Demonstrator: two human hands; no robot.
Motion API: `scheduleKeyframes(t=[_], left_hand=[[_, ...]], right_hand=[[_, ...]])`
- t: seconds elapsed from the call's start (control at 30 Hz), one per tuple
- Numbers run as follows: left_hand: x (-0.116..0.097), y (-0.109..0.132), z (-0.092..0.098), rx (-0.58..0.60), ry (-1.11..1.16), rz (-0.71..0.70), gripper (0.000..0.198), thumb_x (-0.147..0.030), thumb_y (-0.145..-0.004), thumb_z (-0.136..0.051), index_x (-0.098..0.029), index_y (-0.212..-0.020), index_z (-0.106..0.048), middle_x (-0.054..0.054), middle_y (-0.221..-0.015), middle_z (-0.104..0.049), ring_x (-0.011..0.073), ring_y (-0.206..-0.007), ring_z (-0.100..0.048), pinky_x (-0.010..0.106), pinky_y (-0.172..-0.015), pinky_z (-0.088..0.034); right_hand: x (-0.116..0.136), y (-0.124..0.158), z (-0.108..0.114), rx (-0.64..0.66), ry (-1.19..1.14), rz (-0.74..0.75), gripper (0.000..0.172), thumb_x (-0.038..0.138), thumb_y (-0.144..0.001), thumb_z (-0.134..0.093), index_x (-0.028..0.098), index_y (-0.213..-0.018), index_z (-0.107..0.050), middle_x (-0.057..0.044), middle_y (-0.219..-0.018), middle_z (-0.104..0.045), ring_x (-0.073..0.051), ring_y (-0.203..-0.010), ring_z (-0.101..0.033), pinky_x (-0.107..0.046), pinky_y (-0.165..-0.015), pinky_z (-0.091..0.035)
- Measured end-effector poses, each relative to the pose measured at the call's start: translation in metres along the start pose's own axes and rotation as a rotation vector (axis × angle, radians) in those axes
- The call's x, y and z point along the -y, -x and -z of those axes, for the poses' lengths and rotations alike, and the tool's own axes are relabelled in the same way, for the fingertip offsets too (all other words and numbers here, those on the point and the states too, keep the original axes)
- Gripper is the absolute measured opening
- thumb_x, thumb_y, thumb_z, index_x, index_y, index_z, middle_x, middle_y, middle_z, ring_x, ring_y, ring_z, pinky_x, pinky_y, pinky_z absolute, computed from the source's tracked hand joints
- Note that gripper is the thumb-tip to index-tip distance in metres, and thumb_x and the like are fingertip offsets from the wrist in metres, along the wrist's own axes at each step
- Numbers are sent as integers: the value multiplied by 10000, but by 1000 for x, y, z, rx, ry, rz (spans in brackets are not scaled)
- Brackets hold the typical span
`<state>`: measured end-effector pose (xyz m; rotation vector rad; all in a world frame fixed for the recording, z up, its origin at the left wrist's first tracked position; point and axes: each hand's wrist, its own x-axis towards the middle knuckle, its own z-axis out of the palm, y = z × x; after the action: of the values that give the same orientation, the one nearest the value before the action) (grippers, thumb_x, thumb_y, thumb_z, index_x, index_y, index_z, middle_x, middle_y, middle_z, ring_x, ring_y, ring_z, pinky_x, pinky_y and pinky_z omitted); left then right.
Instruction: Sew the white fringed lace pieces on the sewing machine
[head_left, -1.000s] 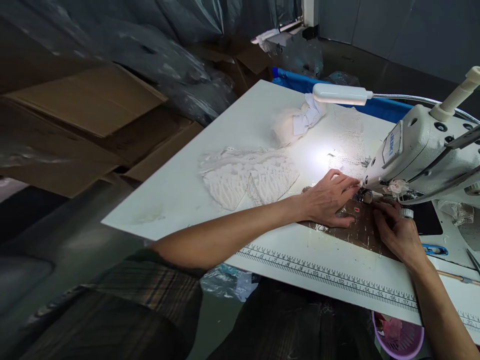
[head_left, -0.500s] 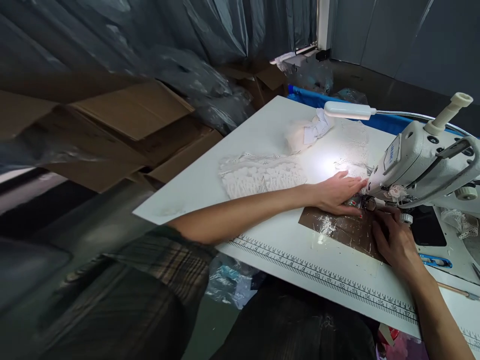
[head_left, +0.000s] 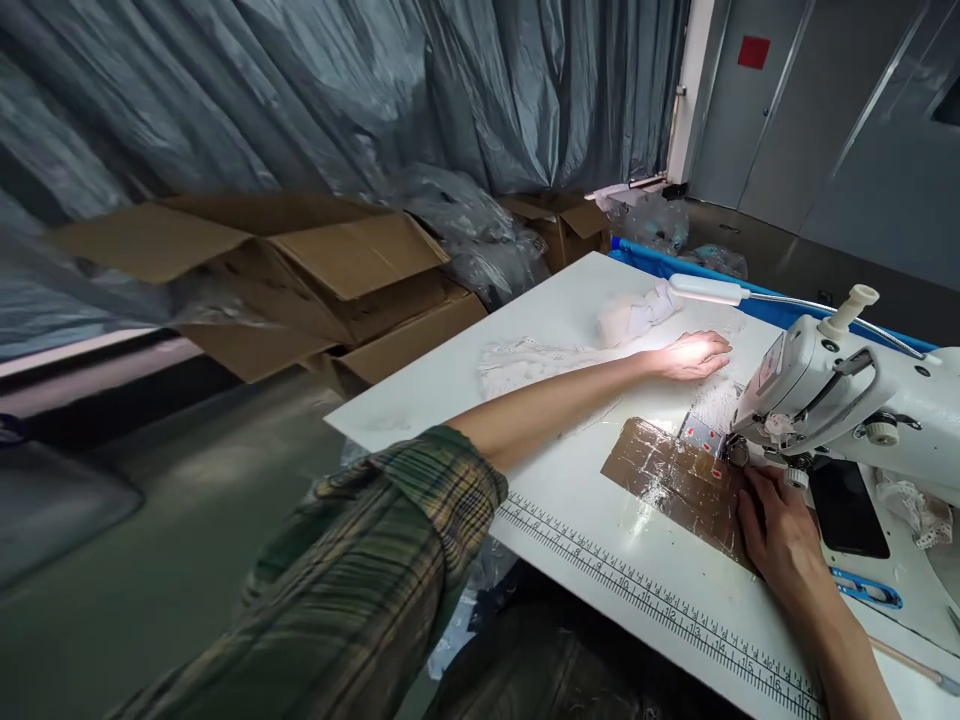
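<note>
My left hand (head_left: 694, 356) lies beneath the lamp, past the needle area, with its fingers stretched out over pale fabric. Just in front of it, white lace (head_left: 712, 402) runs to the presser foot of a white sewing machine (head_left: 806, 385). My right hand (head_left: 784, 530) rests on the near side of the needle, thumb and fingers apart on a brown taped plate (head_left: 667, 480); the machine head hides some fingertips. More white lace (head_left: 525, 366) is spread behind my left forearm. A metal plate with red dots (head_left: 701, 435) sits beside the foot.
A lit lamp (head_left: 709, 290) hangs over the white table (head_left: 420, 400). A bundled white piece (head_left: 637, 312) lies behind. To the right are a black phone (head_left: 851, 507), blue thread snips (head_left: 866, 587) and a lace scrap (head_left: 915, 508). Cardboard boxes (head_left: 360, 255) stand left.
My left hand has moved from beside the presser foot back to beneath the lamp, uncovering the red-dotted plate. My right hand stays near the needle. The camera view has tilted up.
</note>
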<state>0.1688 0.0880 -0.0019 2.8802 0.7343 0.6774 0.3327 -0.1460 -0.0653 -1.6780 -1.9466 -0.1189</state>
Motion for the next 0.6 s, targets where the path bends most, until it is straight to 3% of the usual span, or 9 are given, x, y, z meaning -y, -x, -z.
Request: scheduleKeyframes(t=[0.1,0.2,0.37,0.47,0.6], left_hand=[[6,26,22,36,111,21,344,-313,-963,-381,-185,-1170,-624,96,-1289,-622,179,-1184,-573,310,-970,-439],[13,63,53,-27,178,90,298,-309,-950,-446,-160,-1106,-651,120,-1251,-636,192,-1166,-588,336,-997,-442],[12,125,95,-96,131,435,250,-381,-905,-554,-170,-807,-649,53,-927,-673,171,-835,-630,294,-753,-478],[3,152,95,-13,93,597,359,-503,-844,-631,-174,-704,-604,25,-819,-626,169,-732,-592,286,-682,-441],[-7,171,77,33,45,659,380,-537,-771,-715,-176,-794,-602,32,-929,-581,196,-841,-578,299,-729,-444]], right_hand=[[-1,2,-3,-35,28,61,407,356,-979,-361,159,-1206,-636,-186,-1092,-616,-287,-959,-625,-476,-757,-596],[0,3,-3,-56,55,135,388,331,-977,-354,154,-1186,-629,-169,-1044,-622,-266,-906,-626,-435,-733,-597],[-1,2,-3,-77,106,221,404,348,-976,-320,143,-1144,-625,-173,-1019,-622,-269,-844,-631,-414,-694,-577],[0,0,0,-87,124,260,383,328,-971,-325,142,-1136,-616,-163,-1016,-638,-266,-827,-648,-398,-681,-569],[5,-3,8,-51,154,264,362,320,-972,-346,128,-1105,-622,-148,-983,-657,-248,-794,-667,-371,-661,-572]])
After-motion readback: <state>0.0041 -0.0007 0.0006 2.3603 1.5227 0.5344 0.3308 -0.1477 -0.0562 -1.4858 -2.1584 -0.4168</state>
